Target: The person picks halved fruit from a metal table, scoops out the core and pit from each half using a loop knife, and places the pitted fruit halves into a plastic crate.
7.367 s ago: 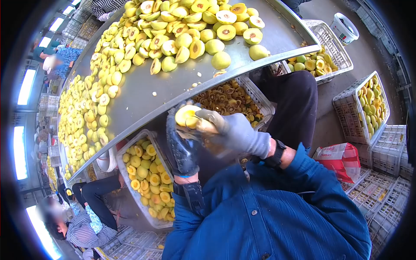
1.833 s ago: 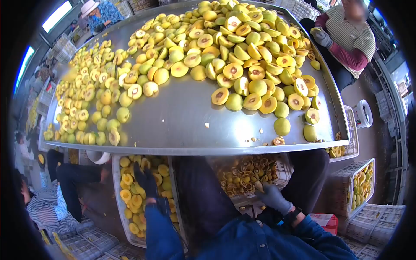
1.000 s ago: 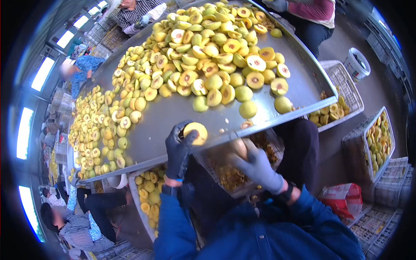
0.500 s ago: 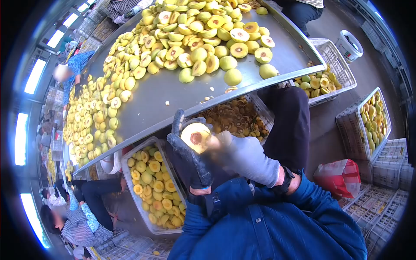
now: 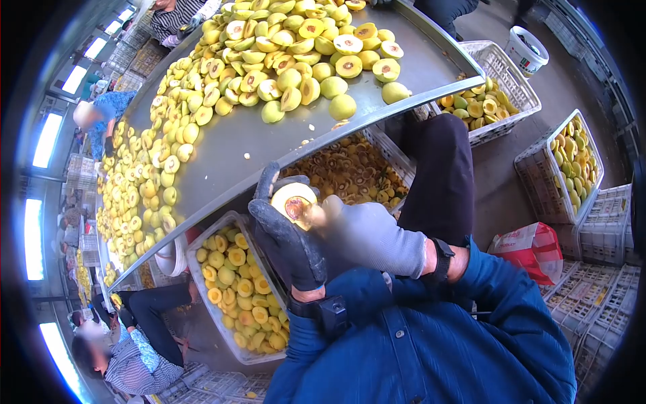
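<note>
My left hand (image 5: 289, 236), in a dark glove, is wrapped round a halved yellow fruit (image 5: 293, 203) with its cut face and brown centre turned up. My right hand (image 5: 377, 232), in a grey glove, is closed and blurred against the fruit's right edge; what it grips is too smeared to make out. Both hands are above my lap, just in front of the metal table's edge. Beyond them a crate of brown-centred scraps (image 5: 350, 168) sits partly under the table. To the left stands a crate of yellow fruit halves (image 5: 239, 289).
Many halved fruits (image 5: 282, 67) are heaped on the metal table (image 5: 229, 158). At the right are two fruit crates (image 5: 494, 101) (image 5: 572, 161), a white bucket (image 5: 527, 50), a red and white bag (image 5: 528, 250) and stacked crates (image 5: 605, 225). Co-workers (image 5: 138, 357) sit around.
Since half a second ago, the table and crates have shifted slightly up and left in view. My left hand still holds the fruit half, and my right hand remains against it.
</note>
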`<state>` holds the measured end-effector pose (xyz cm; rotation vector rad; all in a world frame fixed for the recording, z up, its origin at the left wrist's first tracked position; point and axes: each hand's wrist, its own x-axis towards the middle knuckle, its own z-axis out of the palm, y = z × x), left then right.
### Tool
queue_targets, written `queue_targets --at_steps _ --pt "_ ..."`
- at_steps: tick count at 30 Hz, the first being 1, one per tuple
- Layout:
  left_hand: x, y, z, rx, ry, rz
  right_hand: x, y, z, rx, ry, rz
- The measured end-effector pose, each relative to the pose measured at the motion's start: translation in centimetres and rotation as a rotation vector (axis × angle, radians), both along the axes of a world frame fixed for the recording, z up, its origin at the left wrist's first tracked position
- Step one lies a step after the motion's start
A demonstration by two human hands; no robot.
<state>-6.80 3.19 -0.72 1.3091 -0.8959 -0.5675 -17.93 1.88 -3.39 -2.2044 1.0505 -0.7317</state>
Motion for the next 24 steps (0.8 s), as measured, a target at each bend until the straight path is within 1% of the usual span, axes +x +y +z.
queue_targets --at_steps 3,6,7,10,13,14,15,16,17,20,21,24 --pt "0.6 0.0 -0.5 0.018 -0.201 0.070 -0.3 -0.2 0.6 0.123 -0.011 0.057" --pt "1.1 0.0 -1.2 -0.059 -0.141 0.018 -0.3 -0.1 0.1 0.251 -0.090 0.132" --pt "1.2 0.2 -1.0 -0.041 -0.223 0.020 -0.1 -0.3 -0.5 0.262 -0.128 0.158" --pt "1.6 0.6 -0.7 -0.071 -0.205 -0.072 -1.0 -0.3 0.6 0.438 -0.384 0.241" --pt "3.1 0.6 -1.1 -0.156 -0.081 -0.228 -2.8 -1.1 5.2 1.357 -0.243 0.388" --pt "3.6 0.6 -0.9 -0.111 -0.189 -0.299 -2.6 -0.9 3.9 1.110 -0.331 0.401" --pt "4.1 0.8 -0.4 -0.061 -0.296 -0.368 -2.1 -0.4 1.5 0.866 -0.413 0.410" --pt "4.2 0.6 0.4 -0.075 -0.433 -0.457 -1.9 0.0 0.8 0.623 -0.492 0.410" --pt "4.2 0.4 1.1 -0.101 -0.563 -0.544 -2.7 -0.2 0.5 0.358 -0.110 0.311" --pt "5.1 0.3 0.8 -0.018 -0.513 -0.566 -2.3 0.1 0.2 0.814 -0.403 0.427" --pt "5.0 0.1 1.2 -0.011 -0.391 -0.625 -2.2 -0.1 0.3 0.797 -0.410 0.428" --pt "3.8 0.2 -0.1 -0.024 -0.178 -0.547 -2.2 -0.5 0.1 0.774 -0.438 0.421"
